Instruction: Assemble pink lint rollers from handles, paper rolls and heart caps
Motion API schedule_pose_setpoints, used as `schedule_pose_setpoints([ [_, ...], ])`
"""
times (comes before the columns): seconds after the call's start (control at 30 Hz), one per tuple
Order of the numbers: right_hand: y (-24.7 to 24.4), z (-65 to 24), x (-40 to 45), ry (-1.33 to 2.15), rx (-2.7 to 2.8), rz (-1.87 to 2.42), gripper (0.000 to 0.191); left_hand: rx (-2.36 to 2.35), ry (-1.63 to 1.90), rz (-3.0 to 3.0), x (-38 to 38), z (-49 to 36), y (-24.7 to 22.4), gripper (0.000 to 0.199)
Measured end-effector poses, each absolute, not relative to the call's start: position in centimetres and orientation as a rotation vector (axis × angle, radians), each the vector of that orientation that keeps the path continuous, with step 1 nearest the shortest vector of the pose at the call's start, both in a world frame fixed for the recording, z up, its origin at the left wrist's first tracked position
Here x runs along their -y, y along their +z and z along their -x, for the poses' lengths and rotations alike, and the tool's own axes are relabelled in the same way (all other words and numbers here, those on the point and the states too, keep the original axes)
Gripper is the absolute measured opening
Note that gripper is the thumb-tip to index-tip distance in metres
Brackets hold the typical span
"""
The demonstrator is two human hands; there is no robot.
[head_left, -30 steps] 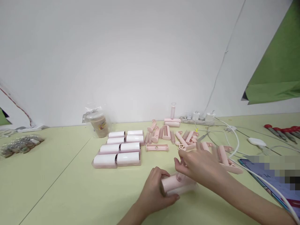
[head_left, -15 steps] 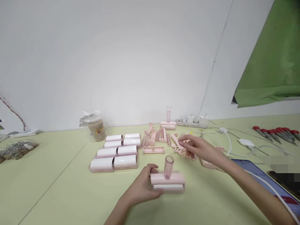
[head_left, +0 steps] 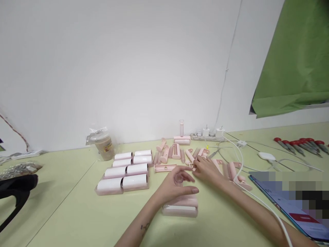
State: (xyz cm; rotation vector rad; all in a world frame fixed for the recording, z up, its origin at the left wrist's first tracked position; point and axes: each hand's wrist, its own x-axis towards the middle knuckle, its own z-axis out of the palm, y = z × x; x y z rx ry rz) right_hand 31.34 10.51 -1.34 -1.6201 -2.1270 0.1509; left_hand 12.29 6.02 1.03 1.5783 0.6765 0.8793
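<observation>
A pink lint roller (head_left: 180, 207) with a white paper roll lies on the table in front of me, its clear pink tube handle (head_left: 178, 179) standing up. Over it is my left hand (head_left: 171, 188), open, thumb and fingers apart around the handle; whether it touches is unclear. My right hand (head_left: 207, 171) reaches down among loose pink parts, with its fingers bent beside a small pink ring-ended piece (head_left: 191, 165). What lies under those fingertips is hidden. A long pink holder piece (head_left: 164, 168) rests just behind my left hand.
White paper rolls (head_left: 135, 181) in pink covers stand in rows at left, near a bagged cup (head_left: 105, 145). Another lint roller (head_left: 182, 140) and a power strip (head_left: 208, 137) are by the wall. A phone (head_left: 285, 209), white cables and red-capped items (head_left: 303, 145) lie right.
My left hand has left the lint roller's side and risen over its handle. My right hand has lowered into the pink parts. A black object has come into view at left.
</observation>
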Motion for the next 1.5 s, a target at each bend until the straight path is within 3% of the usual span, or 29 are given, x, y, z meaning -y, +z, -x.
schedule_pose_setpoints([
  [0.07, -0.7, -31.5, -10.2, 0.271, 2.065, 1.603, 0.004, -0.672, 0.806, -1.475, -6.2, -12.8, 0.2, 0.033],
  [0.27, 3.5, -30.4, -7.2, 0.752, 1.922, 1.345, 0.027, -0.692, 0.773, -1.458, -6.4, -12.7, -0.7, 0.036],
  [0.43, 5.4, -27.4, -5.1, 1.185, 1.753, 0.917, 0.022, -0.684, 0.741, -1.472, -6.6, -12.6, -0.5, 0.03],
  [0.6, 4.6, -26.1, -4.7, 1.037, 1.791, 0.878, 0.022, -0.694, 0.768, -1.502, -6.5, -12.7, -0.4, 0.013],
  [0.87, 3.8, -25.0, -4.0, 0.749, 1.846, 1.12, 0.019, -0.706, 0.747, -1.494, -6.5, -12.7, -0.2, 0.011],
  [1.1, 4.1, -25.7, -4.7, 0.97, 1.858, 0.982, 0.017, -0.681, 0.756, -1.489, -6.3, -12.8, -0.3, 0.027],
  [1.3, 3.5, -25.4, -5.3, 1.158, 1.985, 0.837, 0.027, -0.692, 0.711, -1.534, -6.4, -12.1, -0.4, 0.003],
  [1.5, 2.2, -24.4, -5.3, 1.149, 1.859, 0.688, 0.023, -0.618, 0.699, -1.438, -7.0, -11.9, -1.1, 0.023],
])
